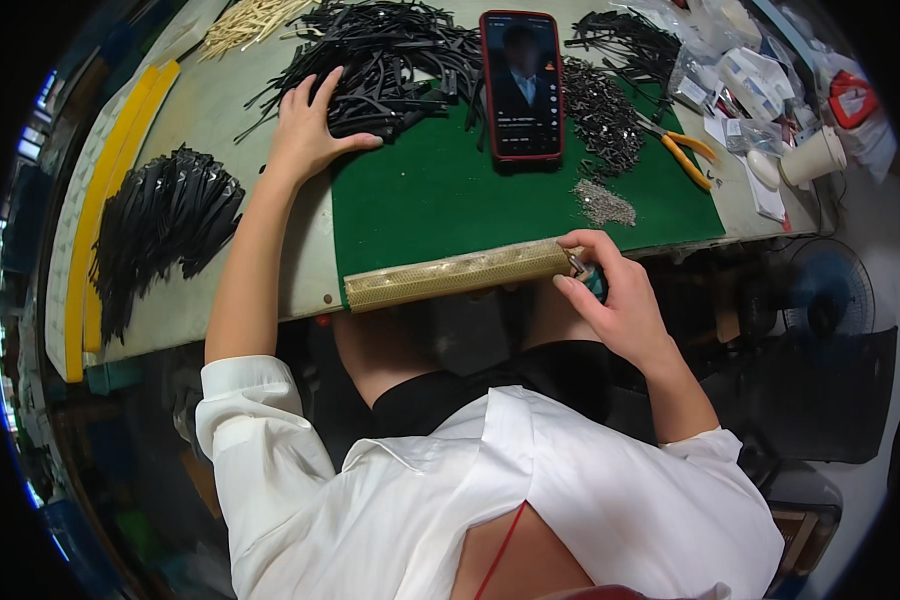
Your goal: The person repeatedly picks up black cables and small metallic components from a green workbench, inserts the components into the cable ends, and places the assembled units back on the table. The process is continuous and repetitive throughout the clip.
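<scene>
Left hand (pixel 310 125) spread flat on black strips (pixel 380 60), right hand (pixel 615 295) curled, pinching a small teal tool (pixel 594 282) at table edge (pixel 270 300)

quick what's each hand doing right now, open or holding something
Left hand: open, fingers spread, resting on the pile of black strips.
Right hand: closed around a small teal-handled tool at the table edge.

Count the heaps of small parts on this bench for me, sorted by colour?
Black strip heaps: 3 – fanned stack, big pile under the left hand, far pile
Pale stick heaps: 1
Grey metal bit heaps: 2 – large, small
Total: 6
</scene>
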The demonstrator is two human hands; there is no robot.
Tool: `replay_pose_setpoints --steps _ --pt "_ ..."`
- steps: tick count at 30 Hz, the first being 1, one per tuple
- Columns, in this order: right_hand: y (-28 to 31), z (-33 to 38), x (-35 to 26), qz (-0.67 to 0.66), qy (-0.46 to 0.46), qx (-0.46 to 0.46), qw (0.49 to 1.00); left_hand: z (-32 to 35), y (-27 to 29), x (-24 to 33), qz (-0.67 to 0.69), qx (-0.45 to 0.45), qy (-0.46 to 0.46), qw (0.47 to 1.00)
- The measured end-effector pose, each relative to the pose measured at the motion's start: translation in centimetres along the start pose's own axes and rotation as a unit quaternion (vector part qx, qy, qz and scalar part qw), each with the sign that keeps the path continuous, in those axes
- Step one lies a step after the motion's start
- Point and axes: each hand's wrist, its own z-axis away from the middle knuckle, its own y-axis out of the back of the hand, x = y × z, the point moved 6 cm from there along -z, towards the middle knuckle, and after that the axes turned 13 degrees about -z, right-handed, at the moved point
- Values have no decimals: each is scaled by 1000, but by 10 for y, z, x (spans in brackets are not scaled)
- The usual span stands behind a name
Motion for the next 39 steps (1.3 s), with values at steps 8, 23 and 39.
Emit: replay_pose_setpoints --steps 8,23,39 --pt "4 5 7 8 -2 -4 1000 -3 8 19 -4 34 5 999" --pt "-6 -1 4 2 -24 -18 1000 42 49 91 56 -27 -50 997" --pt "-1 -6 27 -80 -65 6 995 -90 -35 -99 215 -204 54 954"
